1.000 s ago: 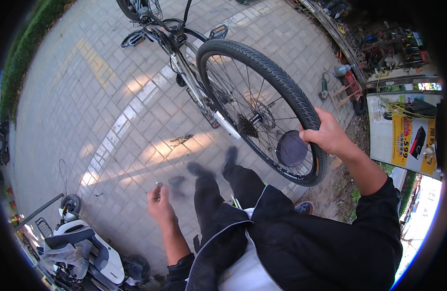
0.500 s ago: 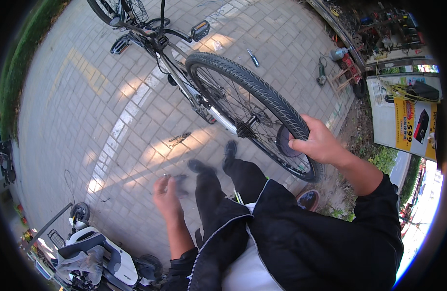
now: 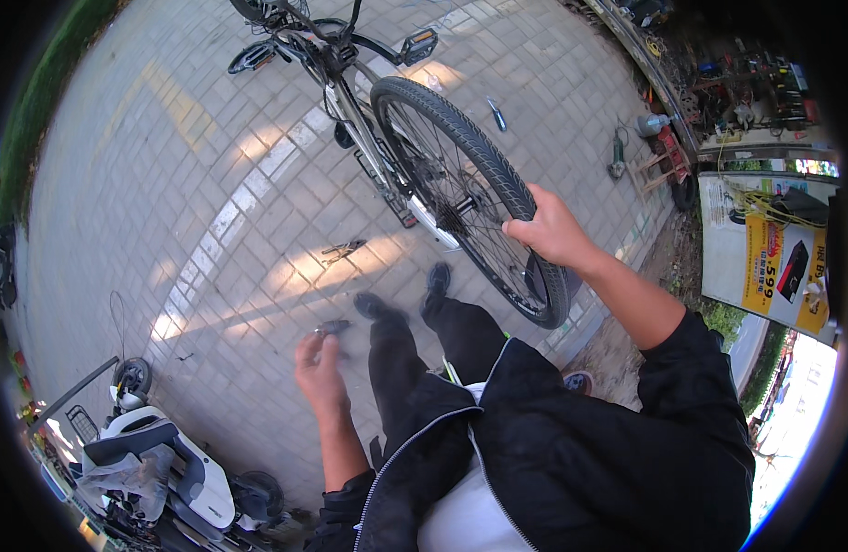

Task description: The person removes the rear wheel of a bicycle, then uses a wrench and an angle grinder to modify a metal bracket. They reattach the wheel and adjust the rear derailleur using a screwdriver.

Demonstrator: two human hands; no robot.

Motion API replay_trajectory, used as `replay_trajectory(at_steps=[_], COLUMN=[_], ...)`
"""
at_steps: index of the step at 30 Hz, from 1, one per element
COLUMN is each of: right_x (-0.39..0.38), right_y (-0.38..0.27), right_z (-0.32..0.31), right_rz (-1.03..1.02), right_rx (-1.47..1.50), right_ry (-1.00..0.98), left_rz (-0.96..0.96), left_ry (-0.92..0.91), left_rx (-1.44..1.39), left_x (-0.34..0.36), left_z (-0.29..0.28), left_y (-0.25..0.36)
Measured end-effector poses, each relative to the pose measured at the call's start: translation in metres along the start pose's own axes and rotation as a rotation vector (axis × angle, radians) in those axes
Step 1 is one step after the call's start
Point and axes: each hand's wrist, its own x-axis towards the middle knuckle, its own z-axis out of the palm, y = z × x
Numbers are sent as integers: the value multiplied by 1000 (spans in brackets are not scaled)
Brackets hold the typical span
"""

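Just right of the middle, at the near end of the bicycle (image 3: pixel 430 223), the rear wheel (image 3: pixel 470 204) is held at a slant by the right hand (image 3: pixel 550 226). Its fingers are closed over the tyre (image 3: pixel 484 143), with the thumb laid against the left side, and nothing else is gripped there.

Over the paving (image 3: pixel 240 386), left of the legs, the left hand (image 3: pixel 321 368) is raised well apart from the bicycle, its fingers curled and brought near one another. Because the hub and the left fingertips are small and partly blurred from this height, it cannot be told whether the axle is seated in the frame or whether a small part is pinched.

By appearance, much of the wheel itself can be judged complete: the tyre is mounted around the rim, the spokes are in place, and the cassette (image 3: pixel 451 219) is fitted at the hub. Not done is the release of the wheel, and no tool is applied to it. A blue-handled tool (image 3: pixel 499 120) is left on the paving beyond the wheel, a small metal piece (image 3: pixel 344 250) is left to the left of the frame, and a green grinder (image 3: pixel 617 158) is set farther right; all are untouched.
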Motion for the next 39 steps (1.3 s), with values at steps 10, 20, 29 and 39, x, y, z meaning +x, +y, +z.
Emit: replay_trajectory(at_steps=[10, 20, 29, 39], right_x=[85, 158, 194, 233], right_y=[12, 11, -8, -2], right_z=[16, 44, 64, 72], right_rz=[62, 148, 199, 251], right_rx=[92, 69, 53, -38], right_ry=[-146, -140, -113, -151], left_rz=[33, -8, -24, -37], left_ry=[4, -5, 12, 35], left_rx=[20, -18, 30, 28], left_x=[2, 2, 4, 8], left_z=[-19, -22, -27, -38], left_y=[-10, -17, -23, -34])
